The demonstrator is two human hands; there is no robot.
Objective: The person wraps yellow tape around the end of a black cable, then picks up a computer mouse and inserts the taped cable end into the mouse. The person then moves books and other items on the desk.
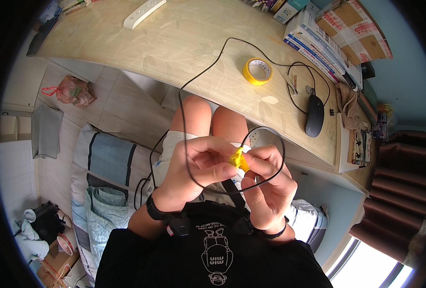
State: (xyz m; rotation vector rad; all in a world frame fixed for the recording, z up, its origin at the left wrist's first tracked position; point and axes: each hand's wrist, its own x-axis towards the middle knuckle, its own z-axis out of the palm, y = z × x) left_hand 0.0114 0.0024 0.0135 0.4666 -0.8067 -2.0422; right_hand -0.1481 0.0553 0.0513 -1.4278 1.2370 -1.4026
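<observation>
Above my lap, my left hand (196, 165) pinches a crumpled strip of yellow tape (238, 159) between thumb and fingers. My right hand (269, 182) grips the tape's other side, its fingertips close to the left thumb. A thin black cable (283, 153) enters the tape at the top and curls in a loop around my right fingers. From there it passes by my left hand and up onto the desk. Exactly how the tape sits around the cable is hidden by my fingers.
On the wooden desk (174, 53) lie a yellow tape roll (258, 72), a black mouse (314, 116) and a white power strip (144, 13). Stacked books (313, 48) and a cardboard box (353, 30) stand at the far right. A bed (108, 158) is at left.
</observation>
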